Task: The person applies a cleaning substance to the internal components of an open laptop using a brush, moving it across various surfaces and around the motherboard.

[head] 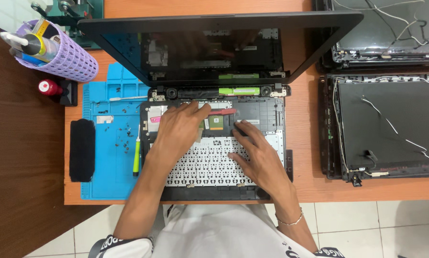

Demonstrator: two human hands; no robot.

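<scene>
The opened laptop base (214,153) lies at the centre of the orange table (305,188), its keyboard removed so that the white perforated backing plate (209,165) and part of the internals show, and its lid with the dark screen (214,45) is laid back toward twelve o'clock. The left hand (178,131) rests flat on the upper part of the base, fingers together and stretched toward one o'clock, their tips touching a red strip (221,112) that lies just above a small green board (216,122); whether the fingers pinch the strip cannot be told. The right hand (257,155) lies on the backing plate at about four o'clock from the left hand, fingers spread apart and pressed flat, clamped on nothing, the fingertips reaching toward the black area near the green board. A thin bracelet (291,222) circles the right wrist. At nine o'clock from the base a blue repair mat (107,157) carries scattered small screws (123,138) and a green-handled screwdriver (136,160) just beside the base edge. A black pad (82,149) lies at the mat's left border. At eleven o'clock a purple mesh holder (64,55) leans with tubes in it, a red-capped bottle (49,87) near it. At three o'clock two dismantled laptop lids (386,124) with loose white wires sit well apart from the hands.
</scene>
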